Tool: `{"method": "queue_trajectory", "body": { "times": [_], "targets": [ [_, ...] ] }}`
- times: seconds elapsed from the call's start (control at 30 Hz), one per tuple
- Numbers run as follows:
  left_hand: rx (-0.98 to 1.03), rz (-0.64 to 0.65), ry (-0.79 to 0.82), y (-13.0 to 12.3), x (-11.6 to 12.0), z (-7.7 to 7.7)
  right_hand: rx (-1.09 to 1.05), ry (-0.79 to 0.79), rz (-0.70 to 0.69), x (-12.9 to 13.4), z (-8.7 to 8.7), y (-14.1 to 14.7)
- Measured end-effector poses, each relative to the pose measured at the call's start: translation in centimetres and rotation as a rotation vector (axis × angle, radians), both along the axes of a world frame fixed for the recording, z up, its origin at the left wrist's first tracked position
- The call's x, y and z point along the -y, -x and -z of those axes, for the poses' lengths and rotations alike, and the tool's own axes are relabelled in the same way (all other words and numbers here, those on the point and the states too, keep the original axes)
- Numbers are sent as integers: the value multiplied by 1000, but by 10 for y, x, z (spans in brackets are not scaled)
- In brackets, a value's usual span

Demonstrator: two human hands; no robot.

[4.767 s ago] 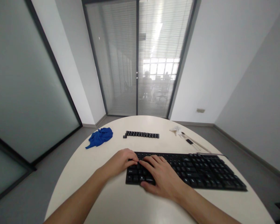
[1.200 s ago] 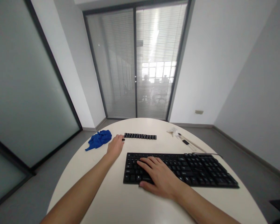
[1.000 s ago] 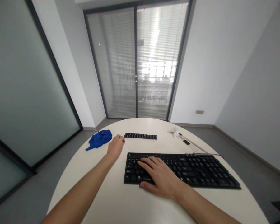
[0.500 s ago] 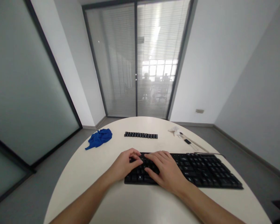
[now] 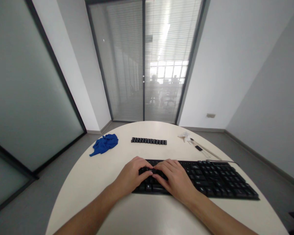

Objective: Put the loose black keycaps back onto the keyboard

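Note:
A black keyboard (image 5: 205, 179) lies along the front of the table. My left hand (image 5: 132, 174) rests over its left part, thumb and index finger curled toward each other as in a pinch. From the other side my right hand (image 5: 175, 179) comes in, its thumb and index finger bent the same way. The fingertips of both hands meet low over the keys, about one spot. Anything small between them is too hidden to make out. Beyond the keyboard sits a neat double row of loose black keycaps (image 5: 149, 141).
A crumpled blue cloth (image 5: 104, 144) lies at the table's left. Toward the right are a white crumpled tissue (image 5: 185, 136), a thin light-coloured stick with a dark tip (image 5: 208, 149) and a wire tool with a black handle (image 5: 198, 148). The round table (image 5: 95, 182) curves away on both sides.
My left hand has shifted slightly right, and its thumb and index finger have come closer together, touching near my right fingertips. The view has moved a little; the other things stay put.

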State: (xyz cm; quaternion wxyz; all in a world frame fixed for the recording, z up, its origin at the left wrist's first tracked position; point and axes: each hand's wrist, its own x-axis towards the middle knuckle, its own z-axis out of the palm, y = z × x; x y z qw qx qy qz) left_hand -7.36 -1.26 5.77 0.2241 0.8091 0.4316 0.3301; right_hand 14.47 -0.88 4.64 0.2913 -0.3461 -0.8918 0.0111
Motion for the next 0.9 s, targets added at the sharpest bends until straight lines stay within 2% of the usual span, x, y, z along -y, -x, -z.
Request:
{"method": "queue_trajectory", "body": {
  "times": [0.2, 0.37, 0.57, 0.9],
  "targets": [
    [-132, -21, -42, 24, -12, 1, 61, 116, 1, 5, -3, 4],
    [-152, 9, 45, 45, -20, 1, 108, 182, -21, 7, -1, 5],
    [-180, 8, 152, 48, -21, 2, 180, 232, -27, 8, 0, 5],
    [-181, -42, 134, 56, -26, 6, 206, 237, -33, 8, 0, 5]
  ]
}}
